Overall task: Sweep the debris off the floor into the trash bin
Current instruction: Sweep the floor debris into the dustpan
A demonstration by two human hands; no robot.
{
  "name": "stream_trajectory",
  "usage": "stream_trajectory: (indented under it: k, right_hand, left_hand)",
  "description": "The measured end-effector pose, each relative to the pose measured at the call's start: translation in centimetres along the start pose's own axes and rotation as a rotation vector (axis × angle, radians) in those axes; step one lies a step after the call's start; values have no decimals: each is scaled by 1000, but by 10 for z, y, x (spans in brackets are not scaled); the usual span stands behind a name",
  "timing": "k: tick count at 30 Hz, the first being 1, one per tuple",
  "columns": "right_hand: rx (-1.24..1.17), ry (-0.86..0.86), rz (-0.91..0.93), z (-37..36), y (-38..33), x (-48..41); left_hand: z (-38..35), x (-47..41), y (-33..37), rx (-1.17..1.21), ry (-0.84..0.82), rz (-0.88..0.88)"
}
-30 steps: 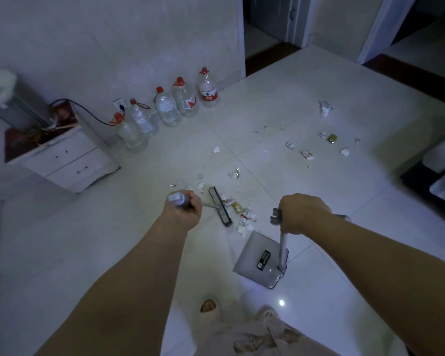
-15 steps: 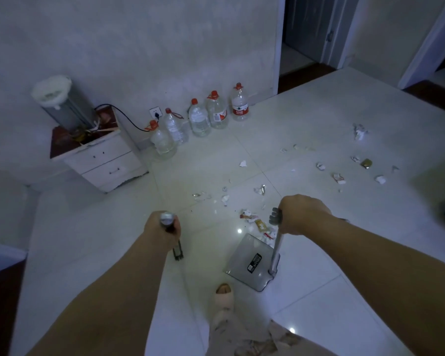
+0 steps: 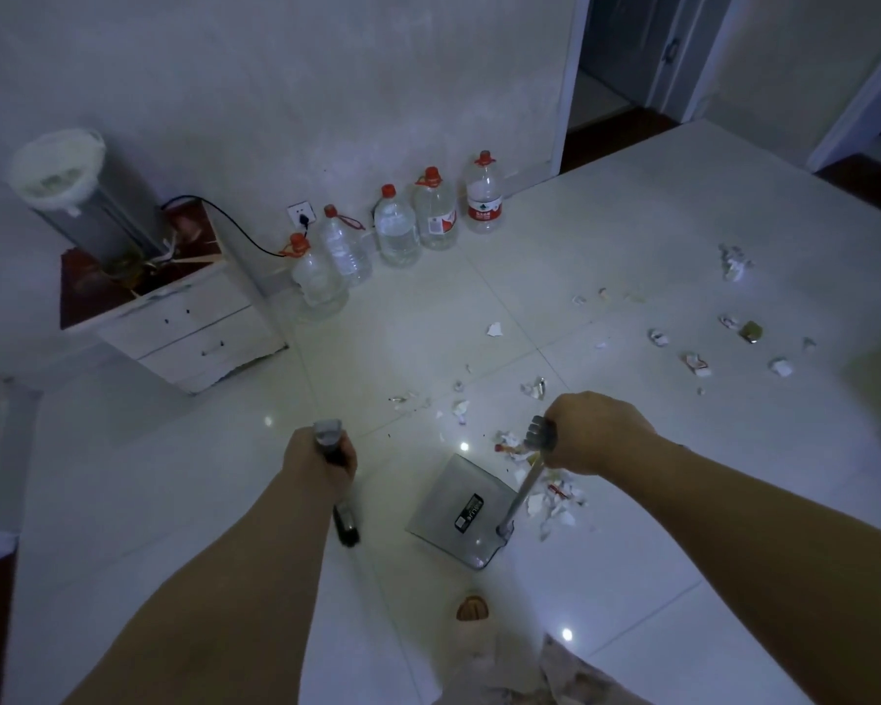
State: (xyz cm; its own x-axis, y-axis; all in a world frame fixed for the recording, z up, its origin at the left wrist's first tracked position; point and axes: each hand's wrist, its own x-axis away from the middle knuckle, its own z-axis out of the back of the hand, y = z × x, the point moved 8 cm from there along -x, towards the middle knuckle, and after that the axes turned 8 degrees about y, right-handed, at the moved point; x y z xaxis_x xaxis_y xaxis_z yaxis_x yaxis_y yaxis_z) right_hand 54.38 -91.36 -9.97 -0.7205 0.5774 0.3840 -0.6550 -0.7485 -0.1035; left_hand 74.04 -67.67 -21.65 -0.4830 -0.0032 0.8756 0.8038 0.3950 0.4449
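Left hand (image 3: 320, 457) grips the broom (image 3: 345, 524); right hand (image 3: 593, 432) grips the dustpan (image 3: 453, 511) handle. Scraps (image 3: 550, 496) at its 3 o'clock look light, flyaway.

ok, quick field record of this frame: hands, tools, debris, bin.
left hand: closed on broom handle
broom head: on floor, left of dustpan, apart from debris
right hand: closed on dustpan handle
dustpan: on floor, looks empty
debris pile: beside dustpan's right edge
scattered debris: far right floor
trash bin: white liner, on white drawer cabinet
water bottles: five, along wall
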Motion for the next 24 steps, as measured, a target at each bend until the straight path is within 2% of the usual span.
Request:
stream_trajectory:
  k: [3,7,9,12,16,20,24]
  right_hand:
    - [-39,-2,-36,1,0,-16]
    - [-43,11,-64,2,4,-29]
    - [-53,10,-78,3,8,-32]
    - [-62,7,-113,4,18,-32]
    - [-44,36,-152,8,37,-29]
    - [-39,53,-180,10,60,-23]
    - [-32,49,-192,12,83,-15]
  left_hand:
    - [-34,-14,9,-224,-7,-25]
    - [-84,-6,3,-570,-114,-66]
    - [-106,-4,-10,-557,-198,-13]
    - [-126,-7,-34,-497,-238,63]
    - [-151,5,-74,-571,-275,130]
    - [-176,28,-102,-597,-446,163]
    - [-178,38,-107,-562,-438,244]
